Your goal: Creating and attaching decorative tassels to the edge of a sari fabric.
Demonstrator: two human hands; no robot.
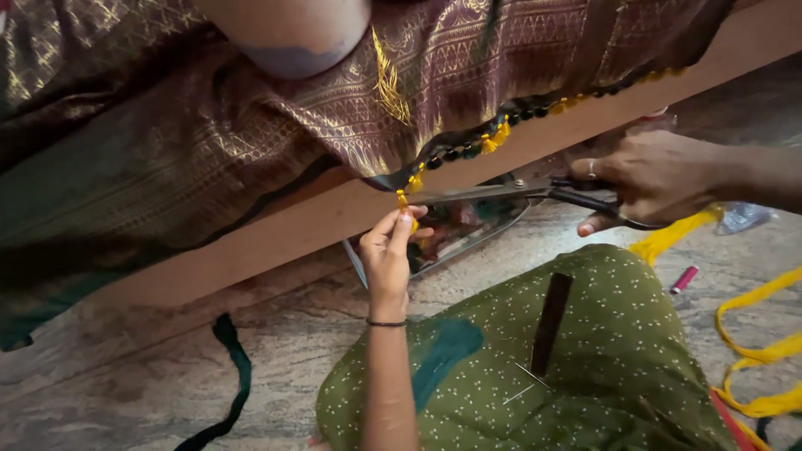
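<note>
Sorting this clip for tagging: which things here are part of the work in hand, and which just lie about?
In use: left hand pinching yellow tassel; right hand holding scissors; brocade cloth.
Lying about: green ribbon, yellow strips, red tube, needle.

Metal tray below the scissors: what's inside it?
The metal tray shows reddish and dark scraps, too blurred to identify. The left hand pinching a yellow tassel and the scissors in the right hand cover the rest.

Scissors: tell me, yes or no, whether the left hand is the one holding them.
No. The scissors are gripped by the right hand, while the left hand pinches a yellow tassel on the fabric's edge.
</note>
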